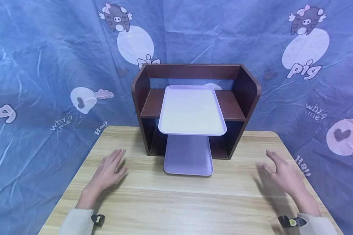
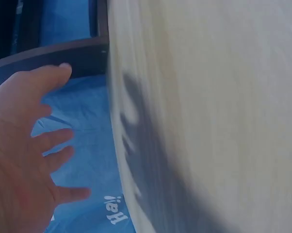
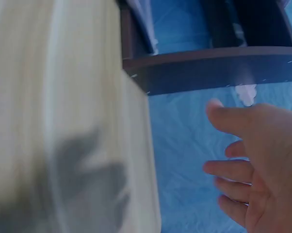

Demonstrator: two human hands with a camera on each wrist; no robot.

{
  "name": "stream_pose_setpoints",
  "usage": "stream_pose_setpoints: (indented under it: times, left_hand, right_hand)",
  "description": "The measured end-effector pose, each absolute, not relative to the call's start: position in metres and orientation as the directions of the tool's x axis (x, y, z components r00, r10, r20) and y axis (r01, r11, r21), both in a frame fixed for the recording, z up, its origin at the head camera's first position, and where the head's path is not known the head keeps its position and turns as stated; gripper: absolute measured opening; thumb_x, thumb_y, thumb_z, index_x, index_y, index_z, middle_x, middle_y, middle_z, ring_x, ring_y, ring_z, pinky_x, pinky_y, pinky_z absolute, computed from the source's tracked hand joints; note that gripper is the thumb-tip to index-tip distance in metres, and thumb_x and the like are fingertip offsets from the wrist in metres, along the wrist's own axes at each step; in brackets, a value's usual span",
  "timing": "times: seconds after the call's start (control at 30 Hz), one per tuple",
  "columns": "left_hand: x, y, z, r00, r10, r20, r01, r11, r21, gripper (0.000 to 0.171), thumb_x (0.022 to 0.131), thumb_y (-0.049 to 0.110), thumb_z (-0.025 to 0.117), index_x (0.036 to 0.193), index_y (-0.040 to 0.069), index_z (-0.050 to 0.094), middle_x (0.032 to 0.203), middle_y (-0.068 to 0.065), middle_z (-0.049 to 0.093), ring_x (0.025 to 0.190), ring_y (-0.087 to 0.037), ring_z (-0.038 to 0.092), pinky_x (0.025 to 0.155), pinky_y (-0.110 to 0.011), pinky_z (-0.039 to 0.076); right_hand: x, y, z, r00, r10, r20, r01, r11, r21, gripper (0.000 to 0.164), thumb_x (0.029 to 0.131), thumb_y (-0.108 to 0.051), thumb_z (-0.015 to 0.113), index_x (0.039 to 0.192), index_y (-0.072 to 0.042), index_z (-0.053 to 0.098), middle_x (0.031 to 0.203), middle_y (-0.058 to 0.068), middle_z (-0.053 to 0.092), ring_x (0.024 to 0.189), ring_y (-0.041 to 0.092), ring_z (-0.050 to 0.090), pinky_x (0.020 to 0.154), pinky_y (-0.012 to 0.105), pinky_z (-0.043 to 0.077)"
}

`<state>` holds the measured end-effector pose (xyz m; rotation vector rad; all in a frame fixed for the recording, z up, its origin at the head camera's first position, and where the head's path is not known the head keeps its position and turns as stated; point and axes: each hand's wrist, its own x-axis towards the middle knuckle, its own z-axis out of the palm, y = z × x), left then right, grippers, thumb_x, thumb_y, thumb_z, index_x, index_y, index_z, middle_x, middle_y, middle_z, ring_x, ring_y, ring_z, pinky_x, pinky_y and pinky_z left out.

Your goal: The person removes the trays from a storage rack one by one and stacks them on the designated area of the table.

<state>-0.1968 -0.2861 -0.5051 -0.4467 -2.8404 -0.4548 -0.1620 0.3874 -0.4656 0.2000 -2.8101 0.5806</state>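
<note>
Over the left part of the wooden table [image 1: 176,205], my left hand [image 1: 107,171] hovers with fingers spread and nothing in it. On the other side my right hand [image 1: 285,174] is held above the table, its fingers relaxed and holding nothing. Between them stands a dark brown two-tier shelf [image 1: 194,71]. A light purple tray [image 1: 192,111] lies on its upper board and juts out over the front. Below it, a second purple tray [image 1: 189,156] sticks out of the lower compartment. Both hands are apart from the shelf and trays.
A blue cloth [image 1: 61,49] with pig prints hangs behind and on both sides of the table. The shelf stands at the table's back edge, near the cloth. Each wrist carries a black strap, the left strap [image 1: 98,219] and right strap [image 1: 292,222].
</note>
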Motion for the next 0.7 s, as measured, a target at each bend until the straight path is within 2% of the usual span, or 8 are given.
stream_pose_setpoints:
  times: [0.07,0.17,0.23,0.3,0.4,0.47,0.53,0.7]
  left_hand:
    - [-0.197,-0.284,-0.504,-0.918,0.262,0.298,0.349,0.890,0.292,0.071,0.099,0.029,0.074,0.159,0.004,0.045,0.159,-0.025,0.051,0.146,-0.049,0.048,0.119,-0.075,0.037]
    - [-0.197,-0.280,-0.501,-0.915,0.248,0.319,0.355,0.870,0.343,0.062,0.100,0.023,0.074,0.154,0.003,0.052,0.150,-0.025,0.060,0.137,-0.049,0.057,0.114,-0.069,0.047]
    - [-0.196,-0.277,-0.498,-0.917,0.233,0.323,0.349,0.861,0.370,0.056,0.101,0.022,0.073,0.151,0.004,0.056,0.145,-0.023,0.065,0.133,-0.047,0.061,0.110,-0.067,0.051]
    - [-0.195,-0.273,-0.494,-0.923,0.220,0.316,0.340,0.850,0.402,0.050,0.102,0.021,0.072,0.147,0.004,0.060,0.140,-0.020,0.069,0.130,-0.045,0.064,0.108,-0.066,0.053]
    - [-0.194,-0.266,-0.489,-0.933,0.205,0.296,0.325,0.831,0.451,0.043,0.103,0.020,0.070,0.142,0.003,0.064,0.133,-0.016,0.074,0.125,-0.043,0.068,0.105,-0.065,0.055]
    - [-0.194,-0.261,-0.485,-0.940,0.193,0.283,0.313,0.819,0.481,0.039,0.104,0.019,0.069,0.139,0.003,0.067,0.128,-0.015,0.076,0.120,-0.041,0.071,0.103,-0.062,0.058]
    - [-0.194,-0.256,-0.483,-0.944,0.181,0.275,0.303,0.806,0.508,0.035,0.104,0.018,0.069,0.135,0.003,0.069,0.123,-0.014,0.078,0.113,-0.038,0.074,0.098,-0.058,0.061]
    - [-0.196,-0.242,-0.481,-0.951,0.165,0.261,0.293,0.747,0.597,0.026,0.102,0.012,0.069,0.125,0.000,0.074,0.109,-0.011,0.080,0.099,-0.027,0.076,0.086,-0.042,0.067]
  right_hand:
    - [-0.164,0.382,-0.457,-0.947,-0.040,0.319,-0.168,0.907,-0.386,0.061,0.104,-0.032,0.069,0.150,0.004,0.053,0.128,0.039,0.066,0.100,0.059,0.068,0.091,0.077,0.049]
    - [-0.166,0.376,-0.446,-0.920,-0.016,0.391,-0.183,0.901,-0.394,0.048,0.103,-0.031,0.071,0.139,0.001,0.065,0.109,0.034,0.074,0.078,0.051,0.072,0.078,0.072,0.053]
    - [-0.168,0.372,-0.439,-0.896,-0.020,0.443,-0.220,0.888,-0.404,0.041,0.102,-0.026,0.073,0.133,0.000,0.070,0.113,0.032,0.075,0.082,0.052,0.075,0.079,0.070,0.053]
    - [-0.171,0.368,-0.433,-0.864,-0.036,0.502,-0.266,0.880,-0.394,0.034,0.100,-0.021,0.075,0.127,-0.001,0.074,0.114,0.027,0.077,0.091,0.048,0.078,0.082,0.060,0.055]
    - [-0.176,0.364,-0.424,-0.817,-0.057,0.574,-0.330,0.863,-0.383,0.026,0.096,-0.014,0.078,0.120,-0.003,0.078,0.110,0.019,0.080,0.088,0.000,0.077,0.082,0.027,0.058]
    - [-0.180,0.360,-0.418,-0.792,-0.069,0.606,-0.360,0.855,-0.374,0.023,0.095,-0.011,0.078,0.117,-0.004,0.080,0.106,0.017,0.081,0.088,-0.027,0.060,0.076,0.007,0.048]
    - [-0.183,0.356,-0.412,-0.787,-0.061,0.613,-0.370,0.842,-0.392,0.022,0.095,-0.010,0.078,0.116,-0.005,0.080,0.105,0.017,0.081,0.091,-0.040,0.041,0.076,-0.003,0.040]
    - [-0.188,0.346,-0.401,-0.782,-0.005,0.623,-0.361,0.819,-0.446,0.020,0.096,-0.011,0.078,0.116,-0.006,0.081,0.103,0.019,0.081,0.089,-0.041,0.043,0.074,-0.004,0.039]
